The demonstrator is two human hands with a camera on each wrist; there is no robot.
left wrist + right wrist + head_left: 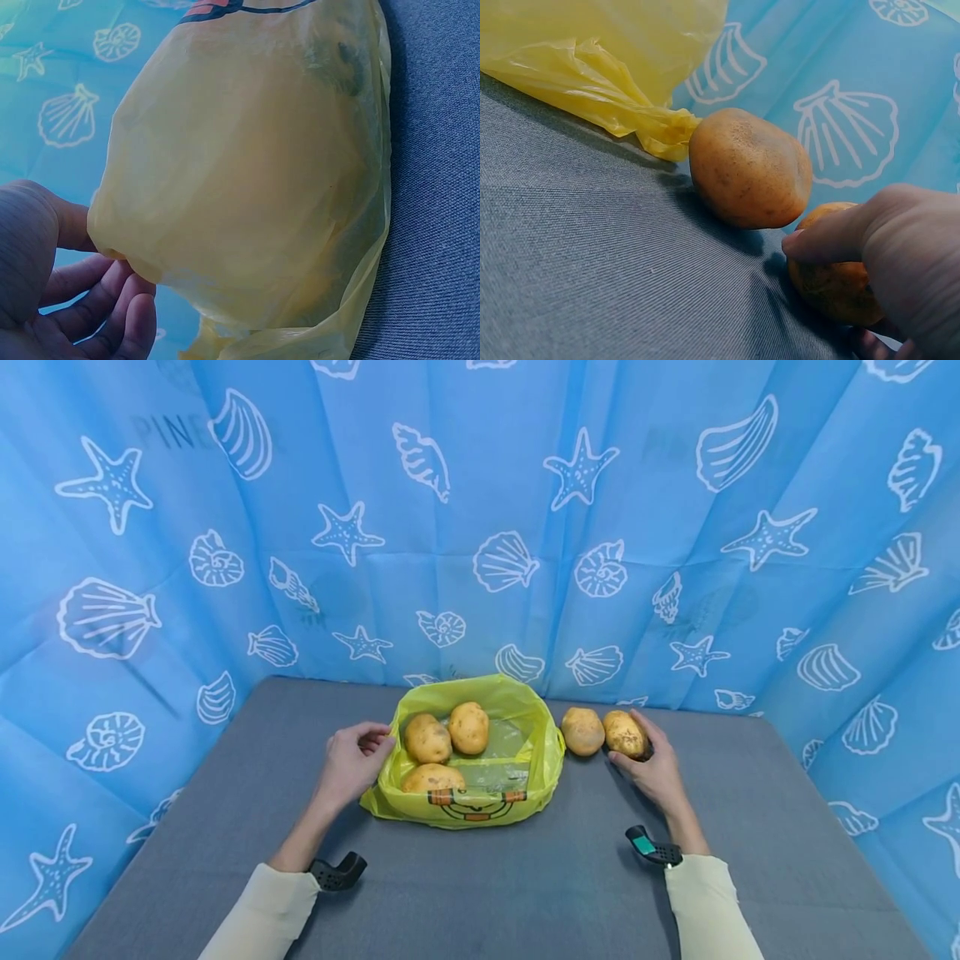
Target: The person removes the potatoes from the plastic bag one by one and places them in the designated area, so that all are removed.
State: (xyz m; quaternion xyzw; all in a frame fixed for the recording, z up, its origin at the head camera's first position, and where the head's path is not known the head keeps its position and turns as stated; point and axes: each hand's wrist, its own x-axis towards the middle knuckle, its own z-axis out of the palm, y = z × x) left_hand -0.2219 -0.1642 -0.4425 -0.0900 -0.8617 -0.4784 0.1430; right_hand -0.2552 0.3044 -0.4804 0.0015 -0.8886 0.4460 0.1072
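Along the near edge of a grey table [480,893], two arms in pale sleeves [258,914] are stretched forward, a black curved device [339,872] worn at each wrist. By the left hand [354,766], the left rim of a yellow-green plastic bag [420,810] is pinched between thumb and bent fingers. By the right hand [660,768], its fingers parted only as wide as its load, the outermost potato [625,732] is gripped to the right of the bag; whether it is lifted cannot be told. The bag is stood wide open near the middle, an orange and black design printed on its near side. Three potatoes [428,739] are held inside, gathered toward the left, the nearest partly hidden by the bag's wall. Between bag and right hand, one loose potato [582,732] is seen on the table, just beside the gripped one. Behind everything, a blue curtain [480,610] is hung, patterned with white outlined shells and starfish.
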